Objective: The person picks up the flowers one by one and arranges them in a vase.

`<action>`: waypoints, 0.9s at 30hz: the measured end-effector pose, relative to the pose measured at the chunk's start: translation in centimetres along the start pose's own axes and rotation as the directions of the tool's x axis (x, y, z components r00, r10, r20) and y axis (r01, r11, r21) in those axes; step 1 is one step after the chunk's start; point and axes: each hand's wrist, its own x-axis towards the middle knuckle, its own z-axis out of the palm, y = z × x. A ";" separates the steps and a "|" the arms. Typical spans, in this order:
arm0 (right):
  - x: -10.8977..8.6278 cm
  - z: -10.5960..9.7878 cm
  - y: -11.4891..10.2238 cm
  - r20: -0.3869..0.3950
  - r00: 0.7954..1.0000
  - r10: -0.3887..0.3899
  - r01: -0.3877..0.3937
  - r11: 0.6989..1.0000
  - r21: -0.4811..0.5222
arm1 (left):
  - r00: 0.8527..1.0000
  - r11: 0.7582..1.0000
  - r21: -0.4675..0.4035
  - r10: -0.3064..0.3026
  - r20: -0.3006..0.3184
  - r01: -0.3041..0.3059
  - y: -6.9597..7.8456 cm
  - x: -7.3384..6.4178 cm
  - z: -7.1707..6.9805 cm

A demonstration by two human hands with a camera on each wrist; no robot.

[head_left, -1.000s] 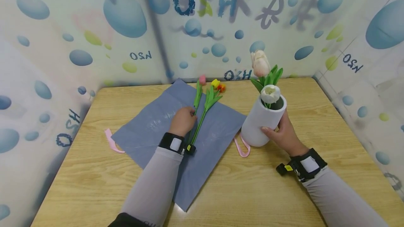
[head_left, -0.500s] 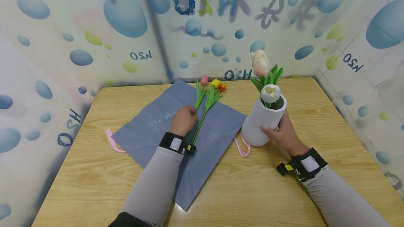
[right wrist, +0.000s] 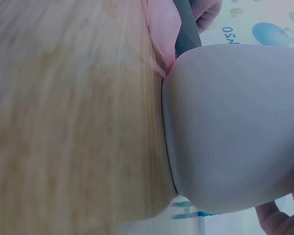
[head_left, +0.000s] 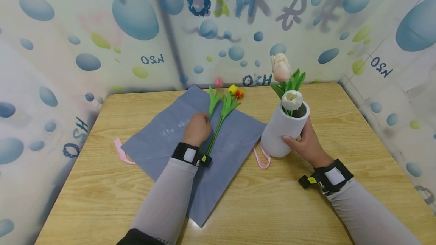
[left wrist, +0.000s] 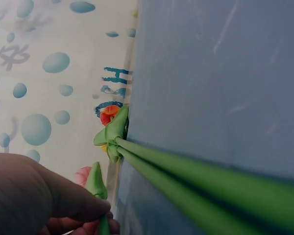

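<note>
The pink tulip's stem is pinched in the left hand fingers above the blue sheet. The white vase is gripped by the right hand fingers.

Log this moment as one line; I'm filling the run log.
left hand: pinches pink tulip stem on blue sheet | right hand: holds tilted white vase | table: pink ribbon

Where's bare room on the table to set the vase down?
Bare wood lies right of the white vase up to the wall, and along the table's near edge between the sleeves. It is crowded at the blue sheet, where the left hand pinches a flower stem, and by the pink ribbon.
</note>
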 end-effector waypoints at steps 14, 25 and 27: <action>0.1 0.0 -0.1 -0.001 1.000 -0.002 0.002 1.000 0.021 | 0.993 0.991 -0.129 0.007 -0.115 -0.022 0.5 0.2 -0.3; 0.1 -0.1 -0.1 0.001 1.000 0.003 -0.003 1.000 0.021 | 0.992 0.987 -0.160 -0.001 -0.122 -0.018 0.9 0.2 -0.4; 0.1 0.0 -0.1 0.000 1.000 0.004 -0.004 1.000 0.018 | 0.993 0.983 -0.181 -0.011 -0.120 -0.011 0.9 0.2 -0.4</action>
